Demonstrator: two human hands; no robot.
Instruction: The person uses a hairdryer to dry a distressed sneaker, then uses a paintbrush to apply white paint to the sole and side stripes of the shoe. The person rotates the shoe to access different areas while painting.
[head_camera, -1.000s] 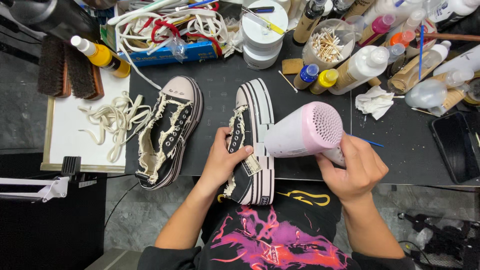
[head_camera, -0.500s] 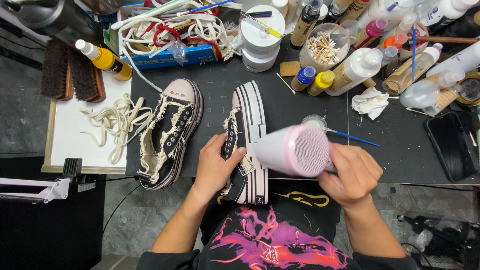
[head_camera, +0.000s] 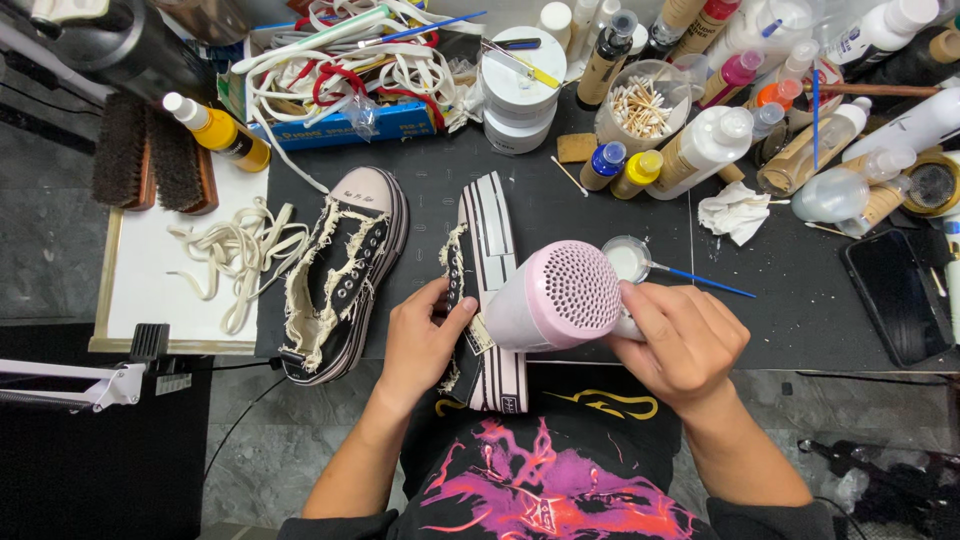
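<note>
1. Left hand (head_camera: 420, 340): cupped around the near half of a black platform sneaker (head_camera: 485, 300), thumb up along its canvas side, fingers curled and pressed together over the heel area, steadying it.
2. Sneaker in hand: tipped onto its side near the front edge of the black work mat (head_camera: 560, 215), striped white sole turned to the right, frayed cream trim along the eyelets, toe pointing far.
3. Right hand (head_camera: 685, 340): wrapped around the handle of a pink hair dryer (head_camera: 550, 300), fingers closed together over the grip, handle mostly hidden under them.
4. Dryer: perforated rear grille facing up toward the camera, nozzle end aimed left and touching or just beside the held sneaker's sole; exact contact hard to tell.
5. Second sneaker (head_camera: 345, 275): same make, lying just left of the held one on the mat's left edge, unlaced, opening and frayed edges up.
6. Loose cream shoelaces (head_camera: 235, 255): piled on a white board to the left of the second sneaker.
7. Two dark brushes (head_camera: 150, 155): side by side at the far left, a yellow bottle (head_camera: 220, 130) just right of them.
8. Small round dish (head_camera: 628, 258) with a blue-handled brush (head_camera: 700, 280): just far of the right hand.
9. Far side of the mat: crowded with bottles, white jars (head_camera: 520, 85), a cup of cotton swabs (head_camera: 640, 110) and a box of tangled laces (head_camera: 340, 65).
10. Black phone (head_camera: 895, 295): flat at the right edge, well apart from both hands.
</note>
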